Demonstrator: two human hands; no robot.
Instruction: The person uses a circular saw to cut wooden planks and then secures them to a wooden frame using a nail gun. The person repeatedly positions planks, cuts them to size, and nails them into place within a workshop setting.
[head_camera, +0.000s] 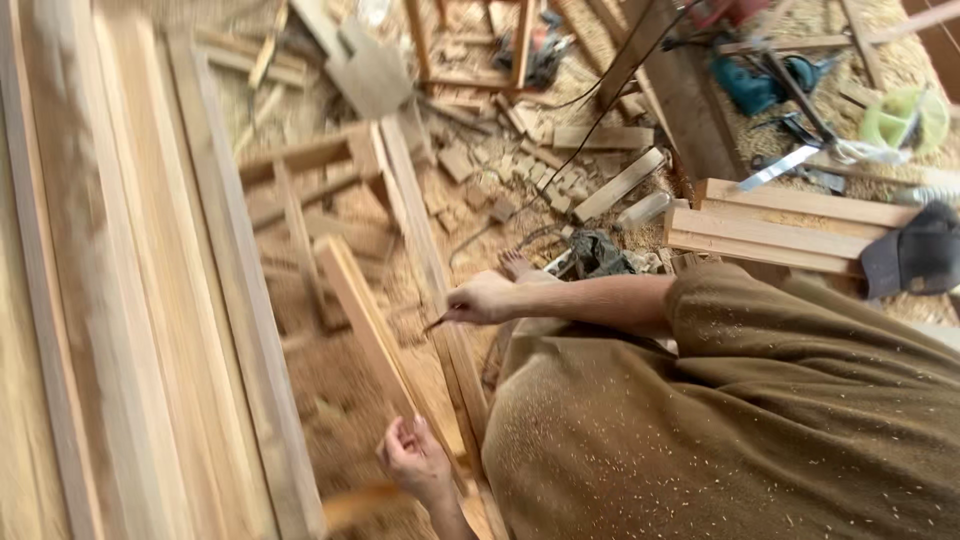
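My right hand pinches a small dark pencil-like tool, its tip touching a long wooden strip that runs across the sawdust-covered floor. My left hand is curled around the near end of a second, lighter wooden strip lying beside the first. My brown shirt, speckled with sawdust, fills the lower right. A bare foot shows just beyond my right hand.
Wide planks lie along the left side. Offcuts and wood blocks litter the sawdust. Stacked boards, a dark cap, a teal power tool and black cables sit at the upper right.
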